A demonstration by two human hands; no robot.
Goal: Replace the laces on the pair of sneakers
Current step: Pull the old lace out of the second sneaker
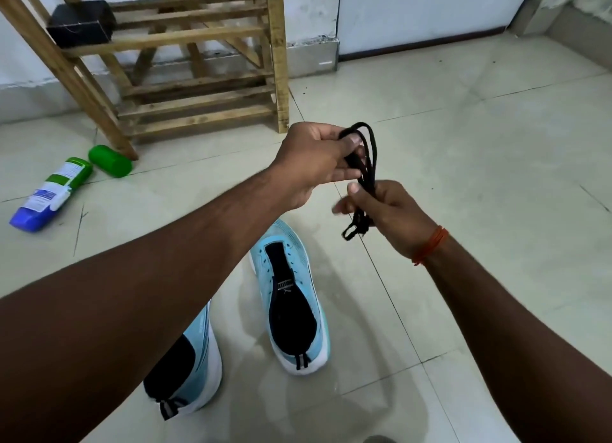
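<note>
Both hands grasp the black laces (369,174), a looped bundle whose long axis runs up and down. The left hand (314,164) pinches the upper loops, and the right hand (392,217), just below it, curls round the lower strands. One unlaced sneaker (291,310) lies on the floor below the hands, toe pointing away. Its mate (198,353) is partly hidden under the left forearm.

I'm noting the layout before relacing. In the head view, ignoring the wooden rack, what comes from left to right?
Blue-capped tube → green container → half-hidden sneaker → unlaced sneaker → black laces, gripped by left hand and right hand.
</note>
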